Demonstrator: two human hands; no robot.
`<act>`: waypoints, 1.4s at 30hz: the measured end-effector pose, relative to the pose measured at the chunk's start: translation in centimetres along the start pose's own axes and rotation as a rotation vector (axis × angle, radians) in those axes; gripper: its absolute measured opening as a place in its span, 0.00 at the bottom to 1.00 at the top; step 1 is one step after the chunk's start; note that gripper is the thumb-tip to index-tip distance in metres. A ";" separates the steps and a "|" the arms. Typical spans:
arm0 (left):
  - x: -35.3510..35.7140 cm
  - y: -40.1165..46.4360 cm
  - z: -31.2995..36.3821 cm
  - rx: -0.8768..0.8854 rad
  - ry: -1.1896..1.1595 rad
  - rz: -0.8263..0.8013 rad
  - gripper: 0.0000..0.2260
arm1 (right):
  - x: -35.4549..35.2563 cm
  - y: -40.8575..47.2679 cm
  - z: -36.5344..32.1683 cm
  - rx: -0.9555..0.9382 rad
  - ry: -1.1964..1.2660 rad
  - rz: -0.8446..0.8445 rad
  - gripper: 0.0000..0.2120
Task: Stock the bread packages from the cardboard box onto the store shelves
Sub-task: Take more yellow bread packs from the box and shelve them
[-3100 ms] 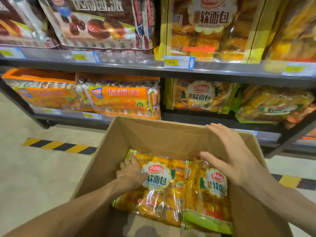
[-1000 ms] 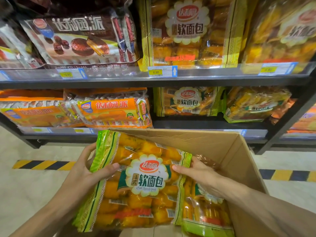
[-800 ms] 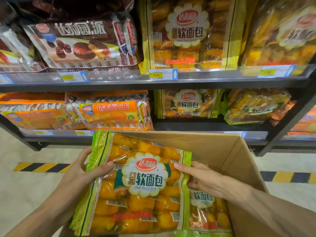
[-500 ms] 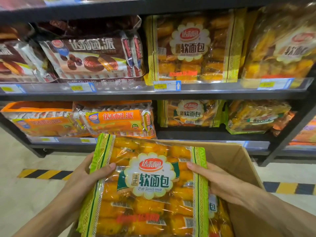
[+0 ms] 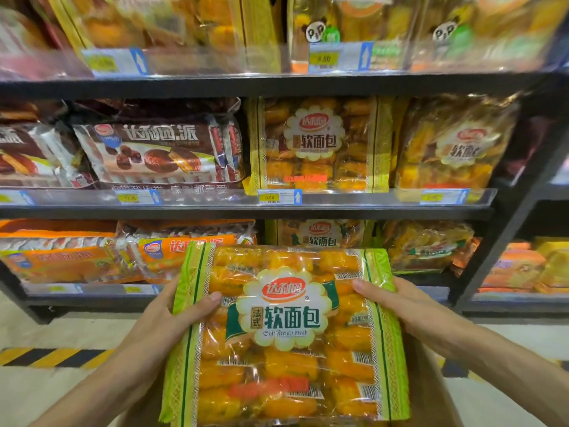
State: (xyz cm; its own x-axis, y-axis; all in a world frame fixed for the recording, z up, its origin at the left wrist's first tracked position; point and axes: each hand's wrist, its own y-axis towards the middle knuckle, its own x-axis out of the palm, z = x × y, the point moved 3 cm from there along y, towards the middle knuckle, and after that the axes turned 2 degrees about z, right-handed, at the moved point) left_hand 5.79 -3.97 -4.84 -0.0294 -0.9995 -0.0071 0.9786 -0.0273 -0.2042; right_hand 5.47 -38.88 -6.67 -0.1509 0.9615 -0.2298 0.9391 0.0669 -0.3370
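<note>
I hold a green-edged bread package [image 5: 286,337] of orange soft rolls upright in front of me, label facing me. My left hand [image 5: 172,318] grips its left edge, thumb on the front. My right hand [image 5: 397,303] grips its right edge. The package hides most of the cardboard box [image 5: 431,392], of which only a brown strip shows at the lower right. It is level with the lowest shelf [image 5: 92,298] and apart from it. Matching bread packages stand on the middle shelf [image 5: 317,143] and behind mine on the lowest shelf [image 5: 320,234].
Dark shelves run across the view with price tags on clear rails [image 5: 277,197]. Chocolate pie bags [image 5: 160,152] and orange pie bags [image 5: 61,257] fill the left side. A black upright post [image 5: 505,229] stands at right. Yellow-black floor tape [image 5: 49,357] runs below.
Both hands have lifted the bread package up out of the box and turned it square to me. My view has tilted upward, showing a higher shelf.
</note>
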 end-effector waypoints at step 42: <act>8.9 21.0 -4.1 0.522 0.580 0.006 0.33 | -9.9 12.7 3.9 -0.444 -0.175 0.442 0.29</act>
State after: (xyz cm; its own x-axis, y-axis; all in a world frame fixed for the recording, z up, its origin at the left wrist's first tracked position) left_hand 25.21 -13.35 -13.18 0.0152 -0.8369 -0.5472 0.9441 -0.1683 0.2835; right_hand 17.67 -48.58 -12.27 0.2662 0.8686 -0.4180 0.9567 -0.1851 0.2246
